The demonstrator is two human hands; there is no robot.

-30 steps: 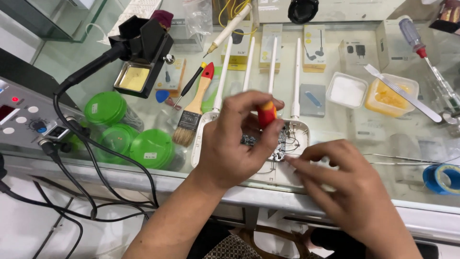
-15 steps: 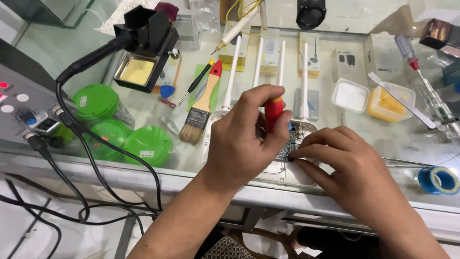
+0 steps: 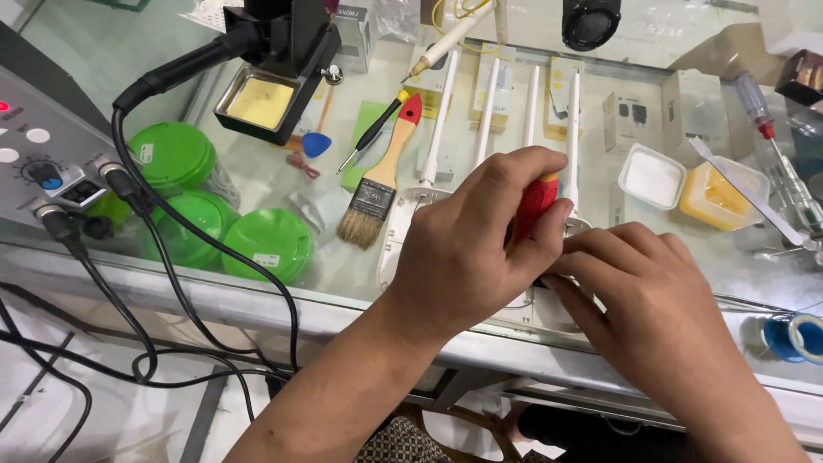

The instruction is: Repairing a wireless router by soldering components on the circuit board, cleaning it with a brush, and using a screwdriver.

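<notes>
Red plastic shows between my fingers: my left hand (image 3: 467,249) is wrapped tight around the handle of a screwdriver (image 3: 535,199), holding it upright over the white router (image 3: 403,225) that lies on the glass counter (image 3: 343,266). The tip of the tool is hidden behind my fingers, so I cannot tell what it touches. My right hand (image 3: 660,304) rests just beside it, fingers curled down and pressed onto the router's body, steadying it; it grips nothing that I can see. The two hands touch at the fingertips.

From the router, four white antennas (image 3: 573,129) lie flat and point away from me. Left of my left hand lies a paintbrush (image 3: 377,184) with a wooden handle and a red end, bristles toward me. Further left are three round green lids (image 3: 267,242), and behind them a black soldering stand (image 3: 279,64) with a yellow sponge in its tray. Black cables (image 3: 154,257) run down from a grey control box (image 3: 43,163) at the left edge. To the right of my hands sit a small white tub (image 3: 651,176) and a yellow tub (image 3: 718,195), with a second red-tipped screwdriver (image 3: 767,129) behind them. A blue roll of tape (image 3: 793,336) lies near my right wrist.
</notes>
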